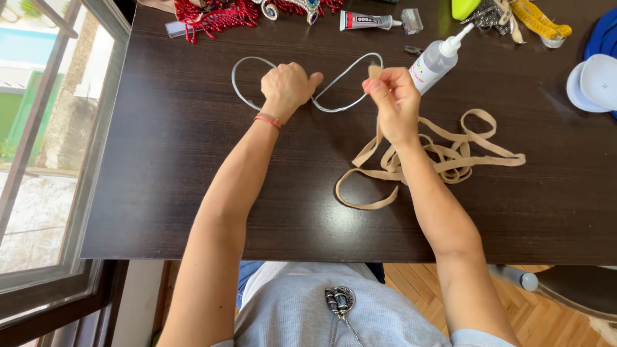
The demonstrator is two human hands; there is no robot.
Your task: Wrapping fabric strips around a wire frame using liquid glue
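My left hand [287, 85] is closed on a thin silver wire frame [347, 72] bent into two loops, pressing its middle against the dark wooden table [160, 160]. My right hand [393, 99] pinches the end of a beige ribbon [450, 154] and holds it up beside the right loop of the wire. The remainder of the ribbon trails down my wrist and lies in loose coils on the table to the right. A white glue bottle [437, 59] lies tilted just right of my right hand.
At the table's far edge lie red beaded trim [212, 16], a jewelled piece [289, 8], a small glue tube [366, 21] and a yellow tape measure [540, 19]. White and blue lids [594, 80] sit at the right. A window [45, 160] is on the left.
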